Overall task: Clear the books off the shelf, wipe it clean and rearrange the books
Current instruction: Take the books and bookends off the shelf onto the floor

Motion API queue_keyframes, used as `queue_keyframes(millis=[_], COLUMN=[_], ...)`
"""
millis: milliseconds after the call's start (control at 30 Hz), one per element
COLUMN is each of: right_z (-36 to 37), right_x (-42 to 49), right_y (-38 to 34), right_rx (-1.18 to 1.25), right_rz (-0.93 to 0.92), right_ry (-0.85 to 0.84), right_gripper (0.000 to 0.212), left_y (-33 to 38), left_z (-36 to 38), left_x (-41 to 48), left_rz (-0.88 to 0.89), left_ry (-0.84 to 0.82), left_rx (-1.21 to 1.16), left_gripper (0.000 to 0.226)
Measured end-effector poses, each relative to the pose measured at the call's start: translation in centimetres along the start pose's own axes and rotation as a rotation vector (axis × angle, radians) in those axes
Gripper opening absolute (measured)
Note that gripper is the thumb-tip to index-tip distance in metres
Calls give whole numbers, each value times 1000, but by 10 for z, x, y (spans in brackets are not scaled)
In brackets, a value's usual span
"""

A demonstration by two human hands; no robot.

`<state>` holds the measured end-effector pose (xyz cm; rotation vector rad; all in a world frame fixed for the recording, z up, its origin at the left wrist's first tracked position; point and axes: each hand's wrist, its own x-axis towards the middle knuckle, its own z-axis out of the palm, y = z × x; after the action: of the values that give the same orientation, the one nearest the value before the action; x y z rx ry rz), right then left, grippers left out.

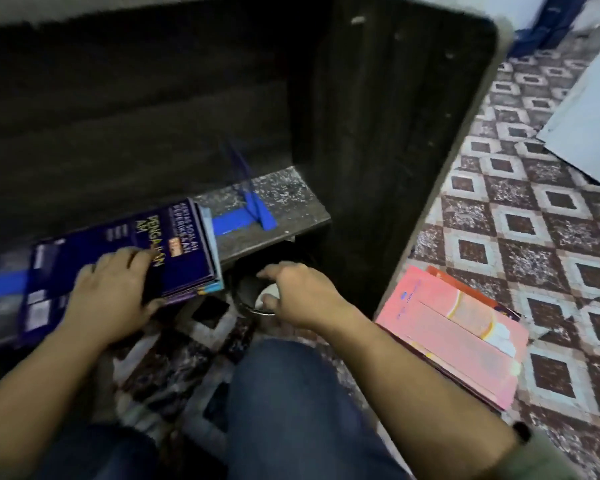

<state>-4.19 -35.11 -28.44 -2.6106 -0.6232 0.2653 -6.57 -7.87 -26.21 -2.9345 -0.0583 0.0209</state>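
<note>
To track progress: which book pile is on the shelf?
The blue pile, held by the left hand, lies on the shelf; the pink pile lies on the floor.

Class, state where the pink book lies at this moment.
In the head view the pink book lies on the tiled floor, on the right, beside the side wall of the dark shelf.
</note>
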Motion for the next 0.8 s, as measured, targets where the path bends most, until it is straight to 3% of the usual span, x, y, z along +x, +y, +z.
queue_keyframes(millis=[133,333,533,800], right_z=[28,75,95,82], right_x=[53,104,122,137], right_y=[-60,-104,-106,-111], right_rx=[-90,-266,-357,-333], right_rz=[-136,-248,-226,-174], right_ry=[-36,-115,-99,-145], right_gripper=[48,75,88,84], left_y=[-55,-79,-86,-94], left_z=[20,51,70,64], left_x=[-13,-13,-10,-4], left_rz=[-134,-89,-109,-55], left_ry=[-144,-233,-241,-311], left_rx=[-24,-100,-183,-127], left_gripper=[100,84,77,67])
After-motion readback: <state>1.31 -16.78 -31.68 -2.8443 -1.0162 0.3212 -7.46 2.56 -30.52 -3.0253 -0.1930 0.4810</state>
